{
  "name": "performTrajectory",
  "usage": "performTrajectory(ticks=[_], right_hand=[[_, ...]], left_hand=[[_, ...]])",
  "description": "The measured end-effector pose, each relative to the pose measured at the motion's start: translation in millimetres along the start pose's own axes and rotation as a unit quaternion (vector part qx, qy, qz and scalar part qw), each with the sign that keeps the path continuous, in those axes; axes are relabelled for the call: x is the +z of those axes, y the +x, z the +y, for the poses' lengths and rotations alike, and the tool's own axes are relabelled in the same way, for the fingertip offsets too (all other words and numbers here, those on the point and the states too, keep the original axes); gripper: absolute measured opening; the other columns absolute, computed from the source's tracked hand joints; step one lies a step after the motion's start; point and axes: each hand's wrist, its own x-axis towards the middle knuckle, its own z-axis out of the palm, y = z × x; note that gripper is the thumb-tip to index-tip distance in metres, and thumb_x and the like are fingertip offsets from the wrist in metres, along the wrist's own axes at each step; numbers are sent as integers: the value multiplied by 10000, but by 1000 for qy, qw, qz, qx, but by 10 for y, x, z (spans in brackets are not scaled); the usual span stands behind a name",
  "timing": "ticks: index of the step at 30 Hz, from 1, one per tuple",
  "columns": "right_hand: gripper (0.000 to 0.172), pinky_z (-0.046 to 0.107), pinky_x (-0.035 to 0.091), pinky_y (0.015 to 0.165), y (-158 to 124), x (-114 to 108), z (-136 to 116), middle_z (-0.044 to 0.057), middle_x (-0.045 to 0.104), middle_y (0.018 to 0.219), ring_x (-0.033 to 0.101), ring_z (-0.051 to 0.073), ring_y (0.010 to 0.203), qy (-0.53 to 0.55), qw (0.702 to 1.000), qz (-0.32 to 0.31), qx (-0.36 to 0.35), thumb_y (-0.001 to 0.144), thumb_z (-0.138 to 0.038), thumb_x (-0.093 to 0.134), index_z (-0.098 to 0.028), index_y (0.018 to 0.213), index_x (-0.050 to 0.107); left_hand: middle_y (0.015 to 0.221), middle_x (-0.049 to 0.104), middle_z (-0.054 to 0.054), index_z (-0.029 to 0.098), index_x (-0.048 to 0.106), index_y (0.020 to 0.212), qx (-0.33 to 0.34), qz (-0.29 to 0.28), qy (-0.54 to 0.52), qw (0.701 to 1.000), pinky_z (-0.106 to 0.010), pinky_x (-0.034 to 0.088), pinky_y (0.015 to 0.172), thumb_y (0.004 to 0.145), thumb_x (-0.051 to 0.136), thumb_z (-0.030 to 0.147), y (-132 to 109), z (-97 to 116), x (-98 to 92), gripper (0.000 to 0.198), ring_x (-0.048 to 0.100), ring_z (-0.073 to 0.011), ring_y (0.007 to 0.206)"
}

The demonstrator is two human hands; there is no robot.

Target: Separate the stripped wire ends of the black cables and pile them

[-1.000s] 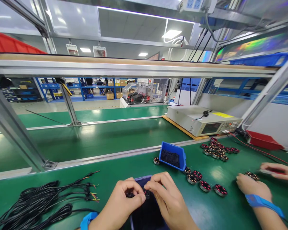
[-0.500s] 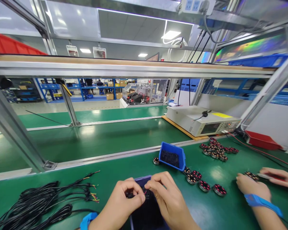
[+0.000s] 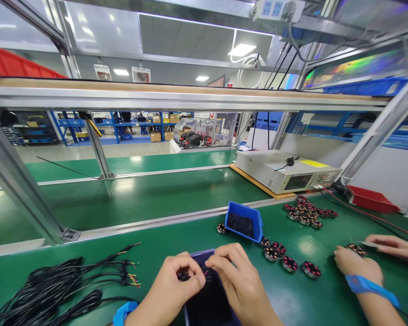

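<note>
My left hand (image 3: 177, 287) is closed, thumb and forefinger pinched on a small black part (image 3: 183, 275) that the fingers mostly hide. My right hand (image 3: 240, 283) is also closed, its fingertips pressed together just beside the left ones. A bit of thin red wire (image 3: 206, 274) shows between the two hands; whether the right fingertips grip it is hidden. Beneath both hands lies a purple-blue tray (image 3: 202, 254) with a dark inside. To the left, a bundle of black cables (image 3: 54, 290) has bare coloured wire ends, and one cable runs to my left wrist.
A blue bin (image 3: 261, 222) of black pieces stands ahead, with several round motors (image 3: 289, 264) to its right. More motors (image 3: 304, 210) lie before a bench instrument (image 3: 275, 167). At right, a co-worker's hands (image 3: 360, 267) handle a motor. A red tray (image 3: 374, 199) sits behind.
My hands hold almost the same pose over the tray. The co-worker's far hand has shifted slightly left and up, along with the thin tool in it.
</note>
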Motion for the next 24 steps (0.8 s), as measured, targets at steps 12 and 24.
performTrajectory(ticks=[12, 24], right_hand=[[255, 282, 527, 646, -6, 23, -22, 58, 607, 830, 581, 193, 790, 20, 999, -27, -20, 999, -90, 437, -223, 941, 648], [209, 304, 545, 698, 8, 48, -71, 39, 683, 825, 640, 191, 782, 147, 987, -38, 53, 941, -95, 522, -232, 930, 678]], left_hand=[[653, 508, 32, 178, 587, 598, -10, -5, 11, 1000, -284, 319, 641, 743, 639, 246, 18, 9, -18, 169, 429, -140, 644], [669, 427, 90, 208, 547, 899, -76, -17, -173, 982, -203, 150, 436, 791, 672, 454, -14, -25, 0, 296, 244, -54, 468]])
